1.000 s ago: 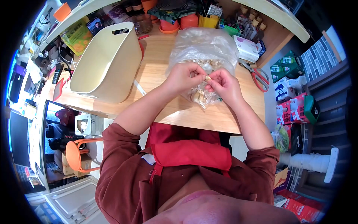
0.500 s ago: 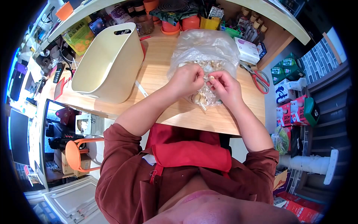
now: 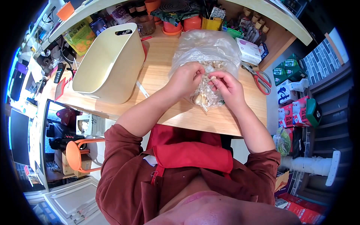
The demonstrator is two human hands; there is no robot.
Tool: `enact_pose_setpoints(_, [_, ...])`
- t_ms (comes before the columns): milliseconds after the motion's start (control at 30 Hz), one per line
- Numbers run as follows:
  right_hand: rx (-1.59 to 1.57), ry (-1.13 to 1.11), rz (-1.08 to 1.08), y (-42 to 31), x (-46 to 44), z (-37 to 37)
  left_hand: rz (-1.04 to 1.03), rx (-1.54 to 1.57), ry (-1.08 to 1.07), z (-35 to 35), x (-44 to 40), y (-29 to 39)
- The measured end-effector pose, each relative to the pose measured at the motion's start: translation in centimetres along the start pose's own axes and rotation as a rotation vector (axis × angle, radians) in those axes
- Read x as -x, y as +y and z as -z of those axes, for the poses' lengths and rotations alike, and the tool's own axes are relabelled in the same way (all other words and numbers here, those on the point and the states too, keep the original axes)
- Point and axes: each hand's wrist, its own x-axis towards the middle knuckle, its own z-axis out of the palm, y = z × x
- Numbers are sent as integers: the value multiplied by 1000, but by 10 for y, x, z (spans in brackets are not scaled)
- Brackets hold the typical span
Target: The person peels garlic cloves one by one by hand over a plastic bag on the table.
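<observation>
- Cream in colour, a small piece that looked like a garlic clove (image 3: 213, 78) sat at the fingertips of the right hand (image 3: 230, 90), above the clear plastic bag (image 3: 208, 40) on the table (image 3: 165, 115).
- Thumb and fingers of that hand made a narrow pinch around it, leaving part of it showing.
- Just beside it was the left hand (image 3: 184, 79), its fingertips drawn close together; whether they held anything could not be told.
- By its look, the clove was probably light and firm, smooth enough to slip if squeezed hard, and apt to bruise under a nail. Finger pads on its broad sides seemed the surest hold.
- Pale scraps (image 3: 215, 65) in the bag looked papery and dry, likely to crumble or cling.
- Thin and slack, the bag seemed soft and slippery, best taken by a gathered fold.
</observation>
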Motion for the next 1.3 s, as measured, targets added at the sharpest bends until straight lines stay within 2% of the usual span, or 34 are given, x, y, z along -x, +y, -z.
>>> enact_pose_setpoints(100, [215, -38, 61, 1, -2, 2, -197, -48, 105, -4, -2, -11])
enact_pose_setpoints(200, [97, 40, -105, 6, -1, -2, -140, 6, 108, -2, 0, -5])
enact_pose_setpoints(300, [190, 38, -148, 16, -1, 3, -55, 137, 24, 5, 0, 13])
enact_pose_setpoints(400, [190, 15, -159, 12, -1, 2, -93, 96, -59, 10, 0, 17])
enact_pose_setpoints(500, [169, 24, -146, 14, -1, 2, -83, 78, -47, 7, 1, 13])
enact_pose_setpoints(600, [128, 21, -161, 14, -1, 4, -29, 100, -77, 7, 2, 13])
enact_pose_setpoints(800, [-264, 32, -124, 2, -2, -1, 287, 471, -119, 7, 0, 18])
enact_pose_setpoints(933, [-331, 11, -179, -2, -4, 5, 297, 662, -128, 3, 1, 13])
enact_pose_setpoints(1233, [-301, -14, -240, -4, -5, 9, 87, 323, -141, 6, 3, 12])
enact_pose_setpoints(1300, [-332, -34, -246, -3, -5, 10, 79, 333, -142, 5, 3, 11])
